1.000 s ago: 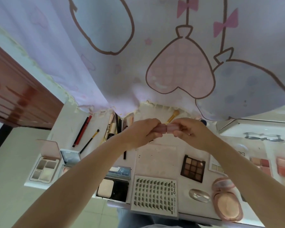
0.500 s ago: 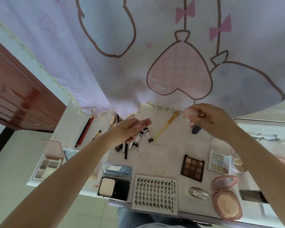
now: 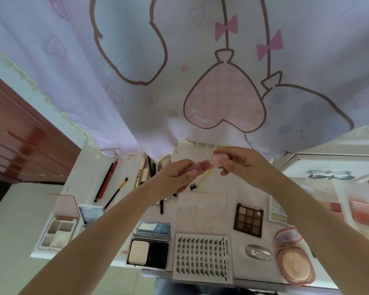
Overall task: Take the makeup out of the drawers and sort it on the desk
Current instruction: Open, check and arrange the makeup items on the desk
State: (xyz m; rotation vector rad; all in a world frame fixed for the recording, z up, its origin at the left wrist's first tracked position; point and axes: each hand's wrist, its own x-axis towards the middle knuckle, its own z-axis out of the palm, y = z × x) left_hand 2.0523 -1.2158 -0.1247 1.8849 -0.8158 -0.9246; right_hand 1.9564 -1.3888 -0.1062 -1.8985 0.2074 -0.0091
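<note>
Both bare forearms reach up from the bottom edge and meet above the middle of the desk [image 3: 202, 207]. The left hand [image 3: 175, 177] has its fingers curled around a small pink tube [image 3: 195, 167], holding it with the open end toward the right. The right hand [image 3: 237, 161] pinches a pale pink cap [image 3: 216, 160] between thumb and fingertips, its other fingers loosely bent. Cap and tube are touching or nearly so, held in the air above the desk, just in front of the hem of the printed curtain [image 3: 179, 71].

The tube is short, rosy and partly hidden by the left fingers; the cap is lighter, rounded and smooth. Blur hides any label.

Across the desk from left to right lie an open pink-lidded palette [image 3: 59, 228], a red pencil [image 3: 107, 180], a thin brush [image 3: 116, 193], a black powder compact [image 3: 148, 253], a card of false lashes [image 3: 202, 256], a brown eyeshadow palette [image 3: 248, 220], a clear oval pad [image 3: 258, 252], a round pink compact [image 3: 293, 256] and a blush palette [image 3: 363, 212] at the far right. A yellow-handled brush [image 3: 205, 175] shows just below the hands.

Half a second ago the hands were well apart, the left holding the tube low over the pencils and the right lifted off to the right with the cap. Now they have come back together at the centre, much as they were a second ago.
</note>
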